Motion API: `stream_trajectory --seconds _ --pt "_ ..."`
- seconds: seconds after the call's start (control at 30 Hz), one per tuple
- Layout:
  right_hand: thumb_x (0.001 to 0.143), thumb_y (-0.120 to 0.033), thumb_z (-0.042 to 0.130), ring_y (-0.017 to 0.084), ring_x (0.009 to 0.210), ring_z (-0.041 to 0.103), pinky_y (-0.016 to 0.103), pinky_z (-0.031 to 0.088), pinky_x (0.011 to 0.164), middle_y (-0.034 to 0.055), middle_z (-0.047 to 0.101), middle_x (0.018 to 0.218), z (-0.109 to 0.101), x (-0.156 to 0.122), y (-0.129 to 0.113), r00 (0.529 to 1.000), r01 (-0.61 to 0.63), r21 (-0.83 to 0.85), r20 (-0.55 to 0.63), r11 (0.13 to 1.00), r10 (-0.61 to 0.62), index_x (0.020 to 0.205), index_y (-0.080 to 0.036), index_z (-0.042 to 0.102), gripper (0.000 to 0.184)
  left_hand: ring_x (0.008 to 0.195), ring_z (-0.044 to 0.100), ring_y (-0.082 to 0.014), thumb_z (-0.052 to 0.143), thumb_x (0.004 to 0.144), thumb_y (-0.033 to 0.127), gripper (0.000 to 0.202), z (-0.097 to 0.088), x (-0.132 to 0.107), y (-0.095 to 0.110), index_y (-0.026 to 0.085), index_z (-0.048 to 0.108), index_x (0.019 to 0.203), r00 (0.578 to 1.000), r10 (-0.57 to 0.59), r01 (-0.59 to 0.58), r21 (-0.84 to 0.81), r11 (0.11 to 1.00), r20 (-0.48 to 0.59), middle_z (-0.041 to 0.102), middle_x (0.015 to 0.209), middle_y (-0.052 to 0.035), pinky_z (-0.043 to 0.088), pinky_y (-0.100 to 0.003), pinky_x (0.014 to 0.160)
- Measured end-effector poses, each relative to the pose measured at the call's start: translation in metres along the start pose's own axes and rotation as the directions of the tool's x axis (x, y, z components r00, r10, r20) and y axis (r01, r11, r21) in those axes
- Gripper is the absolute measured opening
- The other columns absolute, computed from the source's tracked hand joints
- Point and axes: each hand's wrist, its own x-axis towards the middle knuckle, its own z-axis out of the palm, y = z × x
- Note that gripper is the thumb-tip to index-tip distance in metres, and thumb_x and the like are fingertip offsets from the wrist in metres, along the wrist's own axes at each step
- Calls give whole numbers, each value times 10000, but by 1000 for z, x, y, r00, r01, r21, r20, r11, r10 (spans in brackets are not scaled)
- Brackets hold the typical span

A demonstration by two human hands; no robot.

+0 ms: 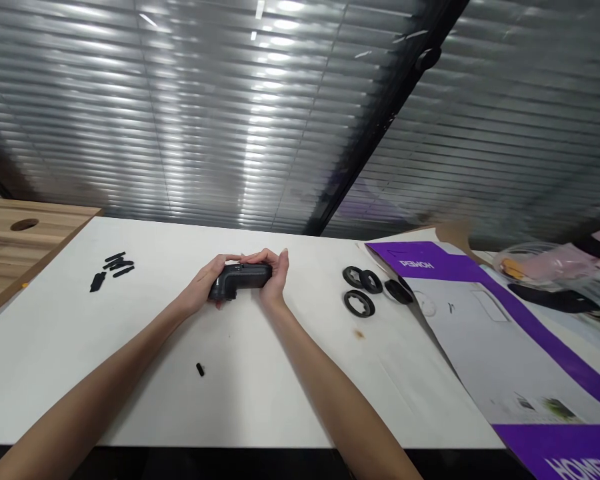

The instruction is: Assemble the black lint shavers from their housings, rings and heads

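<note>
Both hands hold a black, angled device [245, 275] just above the white table; it looks like a small power-tool body, though its exact kind does not show. My left hand [203, 285] wraps round its bent left end, and some fingers are hidden behind it. At the straight right end is my right hand [277, 279], its thumb pointing up and its fingers over the top. A small black cylindrical piece [200, 369] lies on the table nearer to me, below the device.
Several thin black pieces [119, 263] lie at the left of the white table [170, 413]. Black rings [359, 304] sit to the right, beside a purple and white box sheet [485, 333]. A wooden board [40, 247] borders the left; metal blinds [205, 120] rise behind.
</note>
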Motion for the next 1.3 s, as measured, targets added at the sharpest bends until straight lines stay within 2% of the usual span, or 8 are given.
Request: stream_trajectory --seconds 0.27,0.43,0.73,0.87,1.0,1.13,1.23,1.3 --pt "859 -913 510 372 1194 732 523 471 1141 114 837 1077 -7 2 -23 913 -117 -121 379 986 155 977 -241 824 751 424 551 -151 541 999 668 627 -4 -1 1 234 579 1451 996 30 -38 -95 995 -84 656 723 0 432 -250 370" --pt "900 -872 506 352 1350 659 504 377 1246 93 807 1246 -10 5 -34 858 -190 -103 465 976 217 1153 -246 831 749 378 540 -154 542 1014 621 609 -7 -1 2 240 543 1489 999 32 -36 -130 991 -26 621 621 29 422 -246 375" --pt "852 -986 356 339 1253 720 494 517 1120 138 812 1209 -19 15 -31 847 -337 -29 427 941 316 1150 -212 817 949 419 546 -151 551 1000 630 529 5 -5 10 156 745 1129 999 0 4 -82 997 43 651 642 -30 407 -251 397" --pt "793 -1030 374 290 819 808 408 639 792 132 837 874 -19 13 -21 897 -335 -8 304 942 322 883 -187 833 965 432 528 -137 525 1017 638 538 6 -7 8 171 751 1158 999 18 -15 -53 999 47 660 724 -34 387 -252 391" --pt "780 -1013 443 217 599 745 308 588 596 100 784 667 -18 10 -15 945 -273 -8 184 962 270 730 -186 823 912 432 493 -126 500 1021 653 578 5 -7 2 186 755 1246 1000 -3 3 -9 1000 26 703 844 -54 351 -267 379" --pt "802 -988 458 228 626 753 330 600 627 106 788 690 -15 7 -19 936 -238 -85 246 968 251 703 -189 816 881 771 689 -224 487 1045 598 549 6 -6 2 192 757 1297 997 81 -81 38 996 2 768 1103 -89 545 -325 690" --pt "779 -996 481 239 593 748 332 578 566 95 772 653 -13 5 -20 969 -167 -109 162 980 184 686 -208 785 849 1263 629 -316 481 1061 554 514 8 -6 3 197 756 1308 982 189 -188 88 978 -13 731 1334 -88 459 -381 1102" --pt "777 -994 480 243 553 736 334 559 525 87 752 612 -13 3 -18 990 -118 -93 59 989 124 651 -220 751 829 1238 638 -311 467 1065 559 521 9 -8 3 208 738 1338 982 188 -185 109 977 -22 737 1302 -83 480 -380 1072"
